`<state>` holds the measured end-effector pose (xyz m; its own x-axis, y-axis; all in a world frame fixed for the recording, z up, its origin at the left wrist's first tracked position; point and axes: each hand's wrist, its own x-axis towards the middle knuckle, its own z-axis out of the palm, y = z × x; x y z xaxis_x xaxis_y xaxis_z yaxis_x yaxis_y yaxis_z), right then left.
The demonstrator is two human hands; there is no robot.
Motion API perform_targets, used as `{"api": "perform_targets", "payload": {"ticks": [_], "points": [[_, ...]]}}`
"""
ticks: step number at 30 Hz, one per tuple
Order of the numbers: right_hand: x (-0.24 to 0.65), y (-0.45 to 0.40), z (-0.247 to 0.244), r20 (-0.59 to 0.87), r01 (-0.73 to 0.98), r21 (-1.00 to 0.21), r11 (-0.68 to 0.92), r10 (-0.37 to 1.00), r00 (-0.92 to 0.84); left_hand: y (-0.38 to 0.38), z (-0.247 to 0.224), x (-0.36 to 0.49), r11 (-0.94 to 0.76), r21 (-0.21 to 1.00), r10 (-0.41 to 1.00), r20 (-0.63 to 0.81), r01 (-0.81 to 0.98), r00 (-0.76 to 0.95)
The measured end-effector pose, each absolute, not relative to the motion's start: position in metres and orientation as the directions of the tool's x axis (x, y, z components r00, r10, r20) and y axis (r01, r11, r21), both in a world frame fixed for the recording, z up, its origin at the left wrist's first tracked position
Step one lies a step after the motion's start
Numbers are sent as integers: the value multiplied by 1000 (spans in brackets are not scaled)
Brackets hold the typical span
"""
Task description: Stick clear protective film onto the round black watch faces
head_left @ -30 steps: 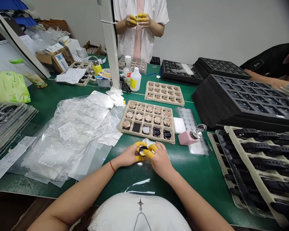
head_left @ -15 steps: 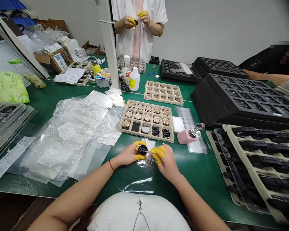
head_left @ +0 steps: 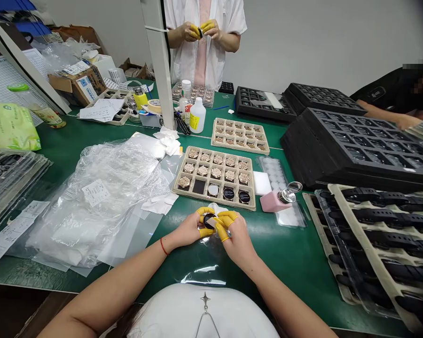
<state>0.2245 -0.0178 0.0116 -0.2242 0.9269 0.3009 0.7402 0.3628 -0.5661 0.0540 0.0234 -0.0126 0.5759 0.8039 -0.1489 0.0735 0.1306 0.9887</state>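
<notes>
Carefully, the left hand [head_left: 186, 230] and right hand [head_left: 237, 239] pinch a black disc [head_left: 209, 220] at lower centre, their fingers closed on it through yellow cots [head_left: 206, 232]. A slipping cot could drop it against the tray [head_left: 211, 203] just above, scratching its face.

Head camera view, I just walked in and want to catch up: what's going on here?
The person's left hand holds a round black watch piece in yellow-cotted fingers, and the right hand works at its edge, just in front of a beige tray of round gold-toned pieces. Across the bench, a co-worker in a white coat handles something small.
</notes>
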Motion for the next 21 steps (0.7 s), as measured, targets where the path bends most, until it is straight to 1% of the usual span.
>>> {"api": "perform_targets", "payload": {"ticks": [3,9,15,21], "points": [[220,-21,11,318,759,-510,405,908,-272,23,-13,54,109,992,795,-123,61,594],[216,-29,13,268,849,-382,364,923,-275,23,-12,55,83,995,787,-101,58,608],[216,-32,17,217,872,-353,339,936,-276,22,-12,55,64,993,792,-112,100,600],[214,-35,17,312,865,-298,403,898,-311,21,-11,55,77,992,804,-123,103,581]]}}
